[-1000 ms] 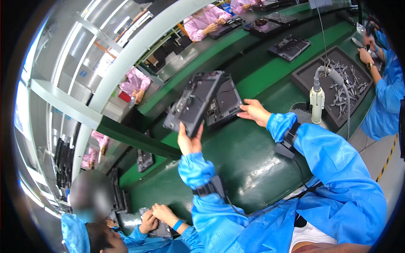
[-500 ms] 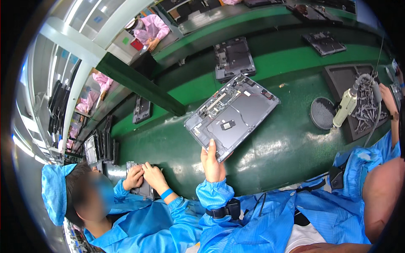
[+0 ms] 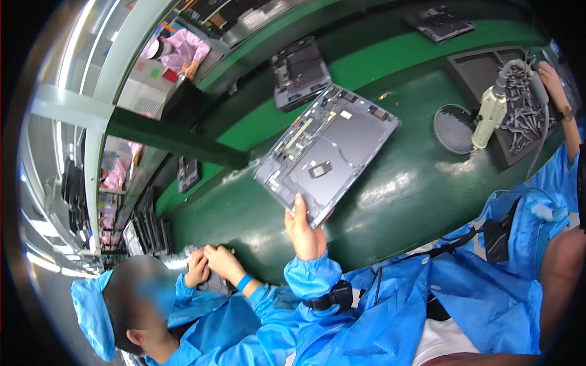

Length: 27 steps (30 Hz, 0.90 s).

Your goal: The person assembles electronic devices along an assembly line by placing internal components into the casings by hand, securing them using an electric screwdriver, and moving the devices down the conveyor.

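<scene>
From the head view, our left hand is clamped on the near corner of the grey laptop base panel — it sits tilted over the green bench, inner side up, apparently unfinished. Our right hand isn't visible; an electric screwdriver hangs right of the panel — untouched.

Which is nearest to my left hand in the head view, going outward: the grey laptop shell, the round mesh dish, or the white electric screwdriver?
From the left hand:
1. Grey laptop shell: gripped at its near corner, just above the hand.
2. Round mesh dish: on the green bench, up and to the right.
3. White electric screwdriver: just right of the dish, slightly farther.
</scene>
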### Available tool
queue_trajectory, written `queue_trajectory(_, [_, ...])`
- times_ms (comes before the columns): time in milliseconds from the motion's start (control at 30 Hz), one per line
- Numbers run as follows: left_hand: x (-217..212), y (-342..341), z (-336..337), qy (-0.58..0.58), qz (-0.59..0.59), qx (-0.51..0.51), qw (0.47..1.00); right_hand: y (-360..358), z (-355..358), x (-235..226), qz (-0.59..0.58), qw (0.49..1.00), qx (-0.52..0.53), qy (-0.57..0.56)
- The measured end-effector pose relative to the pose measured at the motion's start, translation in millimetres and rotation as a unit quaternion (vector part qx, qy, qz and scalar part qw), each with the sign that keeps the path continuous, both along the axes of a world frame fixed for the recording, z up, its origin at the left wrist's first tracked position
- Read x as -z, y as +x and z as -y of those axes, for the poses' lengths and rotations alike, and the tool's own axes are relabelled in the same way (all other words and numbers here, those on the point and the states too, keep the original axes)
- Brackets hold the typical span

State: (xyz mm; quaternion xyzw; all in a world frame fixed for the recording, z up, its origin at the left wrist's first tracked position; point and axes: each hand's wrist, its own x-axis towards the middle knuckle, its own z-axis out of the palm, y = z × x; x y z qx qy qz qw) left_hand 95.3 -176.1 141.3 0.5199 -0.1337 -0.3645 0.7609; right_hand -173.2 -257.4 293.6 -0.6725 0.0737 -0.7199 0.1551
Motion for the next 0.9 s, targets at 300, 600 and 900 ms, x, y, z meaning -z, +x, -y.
queue_trajectory(300, [-2,-3,-35,-0.017,0.001,0.0,1.0,-40,59,-24,-0.163,0.98,0.005,-0.11])
queue_trajectory(600, [4,-4,-34,0.008,-0.021,-0.008,1.0,-31,29,-1,-0.269,0.962,-0.04,0.03])
queue_trajectory(900, [16,-41,-3,-0.043,-0.041,-0.028,0.998,1,29,40,-0.329,0.917,-0.124,0.19])
